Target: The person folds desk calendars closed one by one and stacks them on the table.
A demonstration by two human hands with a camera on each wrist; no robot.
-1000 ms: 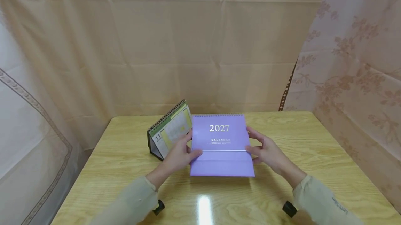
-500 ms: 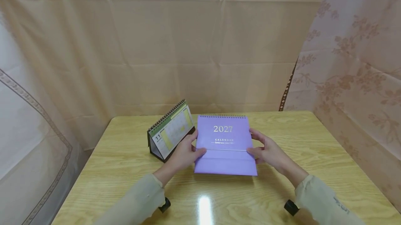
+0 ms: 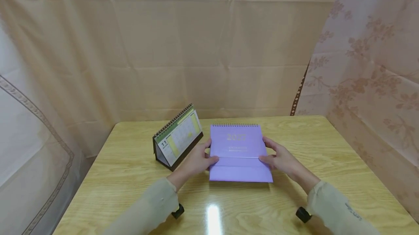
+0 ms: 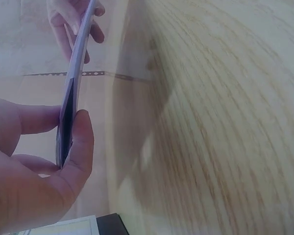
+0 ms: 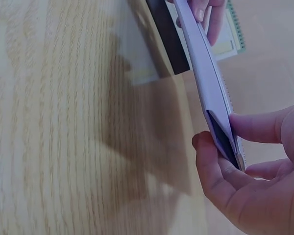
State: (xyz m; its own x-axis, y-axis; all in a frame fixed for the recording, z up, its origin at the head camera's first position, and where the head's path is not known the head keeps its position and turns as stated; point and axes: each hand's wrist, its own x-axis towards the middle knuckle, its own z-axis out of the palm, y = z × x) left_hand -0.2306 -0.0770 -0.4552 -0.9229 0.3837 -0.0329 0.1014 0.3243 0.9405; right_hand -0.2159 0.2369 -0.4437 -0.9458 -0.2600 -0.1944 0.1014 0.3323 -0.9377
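Note:
A purple spiral-bound desk calendar (image 3: pixel 240 171), folded nearly flat, is held in front of me above the table. Its gold lettering looks faint at this angle. My left hand (image 3: pixel 195 159) pinches its left edge, thumb on the front face. On the opposite edge, my right hand (image 3: pixel 284 161) grips it the same way. Both wrist views show the calendar edge-on, slim, with a dark opening at its folded end and a shadow on the wood below. Behind my left hand, a second desk calendar (image 3: pixel 180 138), green-topped, stands as a tent on the table.
The wooden table (image 3: pixel 131 187) reaches back to a beige curtain (image 3: pixel 170 46). A patterned pinkish cloth (image 3: pixel 376 75) hangs on the right and a pale one (image 3: pixel 29 147) on the left. Light glares off the table's near part.
Both hands have carried the purple calendar a little to the right, away from the standing calendar. Its top has tipped back slightly, and its gold print has dimmed. The standing calendar stays in place.

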